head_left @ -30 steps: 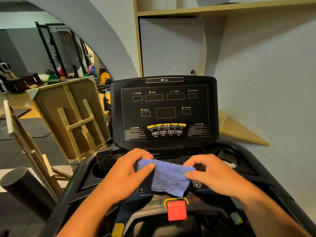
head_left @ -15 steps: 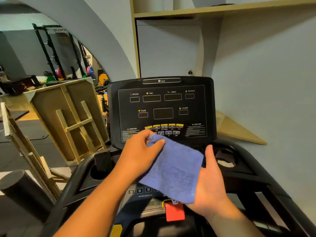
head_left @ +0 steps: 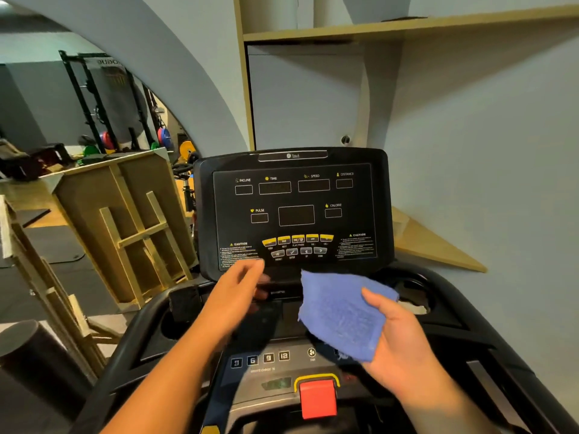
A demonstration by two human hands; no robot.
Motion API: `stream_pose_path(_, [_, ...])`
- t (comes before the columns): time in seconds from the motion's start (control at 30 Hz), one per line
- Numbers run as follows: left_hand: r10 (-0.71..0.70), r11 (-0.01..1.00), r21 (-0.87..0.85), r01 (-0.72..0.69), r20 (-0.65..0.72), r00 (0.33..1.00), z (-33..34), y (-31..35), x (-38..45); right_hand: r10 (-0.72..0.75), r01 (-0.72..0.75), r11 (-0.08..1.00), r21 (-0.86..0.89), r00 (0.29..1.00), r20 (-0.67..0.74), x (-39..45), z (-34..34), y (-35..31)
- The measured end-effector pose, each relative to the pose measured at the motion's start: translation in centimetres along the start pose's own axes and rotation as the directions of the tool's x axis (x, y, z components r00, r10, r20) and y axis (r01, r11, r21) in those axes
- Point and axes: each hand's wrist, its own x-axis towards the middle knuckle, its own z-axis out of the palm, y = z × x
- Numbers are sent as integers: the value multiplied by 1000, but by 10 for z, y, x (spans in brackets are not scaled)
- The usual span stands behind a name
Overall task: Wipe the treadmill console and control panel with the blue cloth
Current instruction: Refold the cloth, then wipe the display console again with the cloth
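The black treadmill console (head_left: 294, 208) stands upright ahead, with dark display windows and yellow and grey buttons along its lower part. Below it the control panel (head_left: 269, 358) slopes toward me, carrying number keys and a red stop button (head_left: 318, 399). My right hand (head_left: 398, 346) holds the folded blue cloth (head_left: 340, 311) across its palm, thumb on top, just under the console's lower right edge. My left hand (head_left: 238, 292) is blurred, fingers extended, holding nothing, near the console's lower left corner.
A wooden frame structure (head_left: 125, 227) leans to the left of the treadmill, with a black foam roller (head_left: 34, 355) in front of it. Cup holders (head_left: 413, 292) flank the panel. A grey wall and a wooden shelf (head_left: 407, 23) are on the right; gym racks stand far left.
My left hand has let go of the cloth and moved left, away from it. The cloth stays in my right hand, which has shifted to the right.
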Motion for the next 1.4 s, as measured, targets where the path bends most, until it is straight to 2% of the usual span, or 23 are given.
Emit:
stream_pose_path(0.17, [61, 919, 392, 40, -243, 968, -36, -86, 1, -100, 97, 995, -34, 988, -120, 20, -14, -20])
stream_pose_path(0.3, [113, 781, 616, 103, -302, 947, -55, -126, -6, -296, 280, 953, -112, 942, -160, 48, -14, -51])
stream_pose_path(0.37, [137, 672, 730, 127, -291, 947, -61, -137, -6, -432, 394, 897, -199, 876, -214, 67, -6, -66])
stream_pose_path(0.4, [149, 621, 773, 130, -279, 949, -63, -140, -4, -506, 441, 856, -269, 822, -262, 78, 0, -73])
stream_pose_path(0.5, [139, 592, 795, 136, -267, 954, -73, -145, 8, -687, 411, 679, -608, 649, -328, 110, 18, -92])
stream_pose_path(0.57, [99, 594, 791, 146, -252, 963, -77, -146, 18, -785, 397, 523, -754, 569, -245, 130, 28, -99])
stream_pose_path(0.67, [14, 603, 776, 182, -238, 971, -75, -143, 24, -885, 408, 281, -869, 461, -70, 158, 40, -107])
stream_pose_path(0.73, [-27, 567, 798, 202, -227, 974, -74, -144, 25, -929, 397, 105, -912, 366, 52, 182, 46, -113])
stream_pose_path(0.77, [-46, 542, 814, 210, -221, 974, -74, -145, 26, -935, 344, 8, -939, 335, 115, 199, 45, -117])
stream_pose_path(0.83, [-67, 502, 835, 225, -222, 973, -73, -146, 30, -908, 131, -162, -978, 369, 200, 231, 48, -120])
stream_pose_path(0.87, [-70, 492, 839, 232, -227, 971, -72, -146, 33, -897, 29, -211, -977, 390, 206, 245, 52, -117])
stream_pose_path(0.93, [-70, 485, 843, 234, -229, 971, -72, -145, 41, -907, -100, -278, -955, 356, 227, 264, 70, -104])
stream_pose_path(1.0, [-68, 494, 838, 233, -230, 971, -73, -148, 47, -879, -130, -396, -909, 339, 335, 277, 86, -81])
stream_pose_path(1.03, [-63, 501, 834, 230, -230, 971, -75, -151, 49, -831, -119, -498, -859, 350, 433, 284, 90, -69])
stream_pose_path(1.1, [-48, 508, 833, 218, -226, 973, -79, -158, 51, -641, -60, -729, -682, 410, 649, 291, 86, -45])
stream_pose_path(1.17, [-41, 515, 829, 215, -227, 973, -81, -162, 50, -408, 12, -885, -466, 463, 787, 289, 66, -38])
stream_pose_path(1.23, [-40, 525, 823, 218, -232, 972, -82, -164, 47, -296, 53, -929, -367, 494, 818, 285, 37, -56])
stream_pose_path(1.27, [-35, 526, 822, 217, -234, 972, -82, -164, 46, -318, 63, -912, -405, 514, 797, 283, 24, -69])
stream_pose_path(1.33, [-30, 519, 823, 229, -250, 968, -84, -165, 46, -507, 15, -803, -596, 509, 696, 277, 11, -100])
stream_pose_path(1.4, [-34, 508, 827, 240, -258, 965, -84, -165, 49, -739, -79, -601, -795, 432, 516, 275, 20, -125])
